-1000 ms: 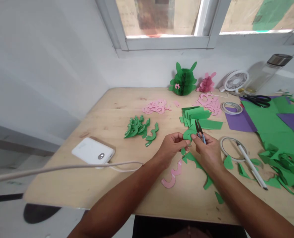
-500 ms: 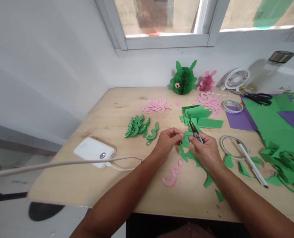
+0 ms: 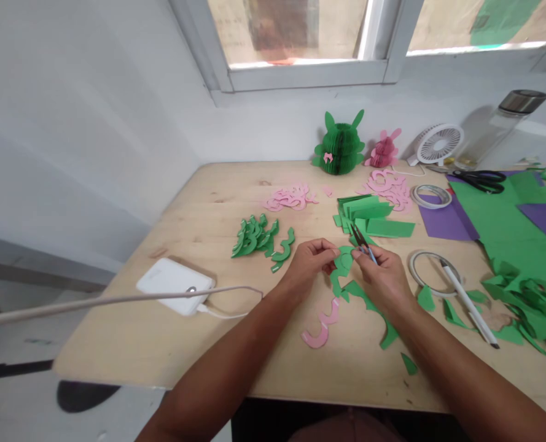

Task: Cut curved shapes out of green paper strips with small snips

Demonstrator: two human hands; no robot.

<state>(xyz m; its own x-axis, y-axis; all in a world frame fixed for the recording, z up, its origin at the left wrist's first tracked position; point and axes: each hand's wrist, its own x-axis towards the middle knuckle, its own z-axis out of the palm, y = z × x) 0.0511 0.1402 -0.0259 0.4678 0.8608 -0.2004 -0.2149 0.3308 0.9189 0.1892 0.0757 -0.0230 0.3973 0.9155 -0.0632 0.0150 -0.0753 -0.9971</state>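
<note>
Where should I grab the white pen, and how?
I'd pinch the white pen mid-barrel, coming from above, across its long sides. It's long and thin, lying slantwise with its far end over the pale ring and green scraps beside it, so that should disturb them least.

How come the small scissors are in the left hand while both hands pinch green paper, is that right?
Not quite: the head view shows the small scissors in the right hand, not the left hand; both do pinch green paper.
</note>
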